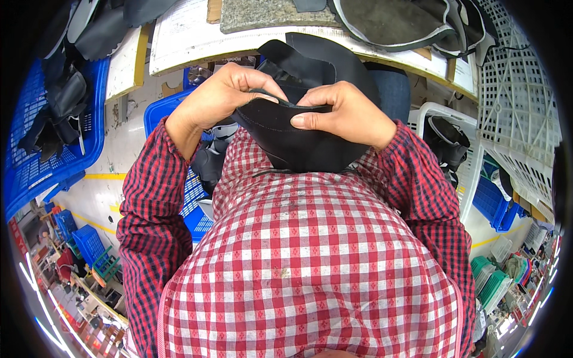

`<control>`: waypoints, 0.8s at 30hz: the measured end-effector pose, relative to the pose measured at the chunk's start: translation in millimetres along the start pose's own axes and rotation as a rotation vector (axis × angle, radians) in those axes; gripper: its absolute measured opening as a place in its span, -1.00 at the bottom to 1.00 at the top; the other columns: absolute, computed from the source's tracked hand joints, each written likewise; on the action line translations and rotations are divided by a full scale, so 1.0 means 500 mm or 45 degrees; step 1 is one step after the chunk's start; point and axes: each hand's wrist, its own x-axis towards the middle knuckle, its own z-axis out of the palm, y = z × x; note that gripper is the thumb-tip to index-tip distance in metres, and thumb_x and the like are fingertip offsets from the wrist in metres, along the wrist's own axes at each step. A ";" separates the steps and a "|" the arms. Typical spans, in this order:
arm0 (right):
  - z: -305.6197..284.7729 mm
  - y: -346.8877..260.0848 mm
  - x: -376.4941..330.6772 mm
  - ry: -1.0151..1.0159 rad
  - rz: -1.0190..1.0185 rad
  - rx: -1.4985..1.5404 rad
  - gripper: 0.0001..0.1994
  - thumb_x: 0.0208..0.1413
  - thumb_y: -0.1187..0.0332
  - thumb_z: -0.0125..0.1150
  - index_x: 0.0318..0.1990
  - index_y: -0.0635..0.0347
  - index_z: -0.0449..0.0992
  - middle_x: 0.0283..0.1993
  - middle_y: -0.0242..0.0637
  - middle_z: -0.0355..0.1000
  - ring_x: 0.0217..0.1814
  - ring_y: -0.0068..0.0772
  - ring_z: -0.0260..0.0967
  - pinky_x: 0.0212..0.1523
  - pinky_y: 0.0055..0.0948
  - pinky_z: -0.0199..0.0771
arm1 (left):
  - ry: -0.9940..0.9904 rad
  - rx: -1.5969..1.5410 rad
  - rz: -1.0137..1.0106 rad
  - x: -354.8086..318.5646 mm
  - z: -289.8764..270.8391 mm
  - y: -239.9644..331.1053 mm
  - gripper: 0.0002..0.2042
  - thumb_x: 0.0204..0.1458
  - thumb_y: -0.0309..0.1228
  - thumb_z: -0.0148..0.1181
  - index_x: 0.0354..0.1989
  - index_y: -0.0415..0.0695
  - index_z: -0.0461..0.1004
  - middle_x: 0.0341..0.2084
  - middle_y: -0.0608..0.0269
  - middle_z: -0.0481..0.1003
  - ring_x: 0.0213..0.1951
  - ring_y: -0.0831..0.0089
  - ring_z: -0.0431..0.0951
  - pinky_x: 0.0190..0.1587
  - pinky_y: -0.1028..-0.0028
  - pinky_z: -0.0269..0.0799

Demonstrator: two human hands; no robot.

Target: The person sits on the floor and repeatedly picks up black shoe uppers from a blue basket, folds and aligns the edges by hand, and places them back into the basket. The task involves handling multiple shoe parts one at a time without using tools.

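A soft black boot upper (310, 143) with a line of stitching lies across my lap, just in front of the table edge. My left hand (224, 95) pinches its top edge between thumb and fingers. Close beside it, my right hand (346, 113) grips the same edge, thumb on the near face and fingers folded behind. The edge between the two hands looks folded over or doubled. Behind my hands, more black material with a curved flap (298, 62) rises toward the table; I cannot tell whether it is all one piece.
A white worktable (185, 45) carries a grey stone slab (277, 17) and black pieces with pale edging (394, 24). Blue baskets (89, 134) with black pieces stand at left, and another blue basket (156, 113) beside my left arm. White crates (516, 101) stand at right.
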 end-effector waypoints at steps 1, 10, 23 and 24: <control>0.001 0.001 -0.001 0.030 -0.004 -0.018 -0.75 0.12 0.23 0.51 -0.18 0.21 0.74 -0.36 -0.29 0.63 -0.32 -0.47 0.56 -0.23 -0.45 0.52 | 0.002 0.013 0.007 -0.003 -0.001 0.002 -0.81 0.26 -0.45 0.27 -0.10 -0.33 0.67 -0.28 0.23 0.70 -0.25 0.57 0.66 -0.12 0.56 0.56; 0.012 -0.003 -0.027 0.140 0.122 0.038 -0.76 0.11 0.32 0.51 -0.13 0.27 0.71 -0.26 -0.25 0.61 -0.25 -0.45 0.56 -0.18 -0.44 0.52 | 0.383 0.251 0.084 -0.077 0.073 0.007 -0.74 0.09 -0.52 0.46 -0.07 -0.29 0.59 -0.28 0.41 0.59 -0.16 0.64 0.54 -0.05 0.57 0.46; 0.046 -0.071 -0.002 0.125 -0.183 -0.497 -0.71 0.29 0.17 0.33 -0.18 0.26 0.51 -0.33 -0.08 0.53 -0.29 -0.14 0.55 -0.28 -0.22 0.50 | 0.324 0.327 0.110 -0.091 0.071 0.020 -0.76 0.28 -0.40 0.28 0.02 -0.26 0.50 -0.22 0.35 0.51 -0.16 0.62 0.48 -0.08 0.54 0.43; 0.035 -0.073 -0.003 0.088 -0.117 -0.411 -0.71 0.31 0.18 0.31 -0.17 0.26 0.52 -0.34 -0.11 0.52 -0.31 -0.24 0.53 -0.28 -0.26 0.49 | 0.322 0.265 0.130 -0.089 0.070 0.017 -0.75 0.27 -0.41 0.29 0.02 -0.27 0.50 -0.22 0.34 0.51 -0.17 0.62 0.48 -0.09 0.54 0.44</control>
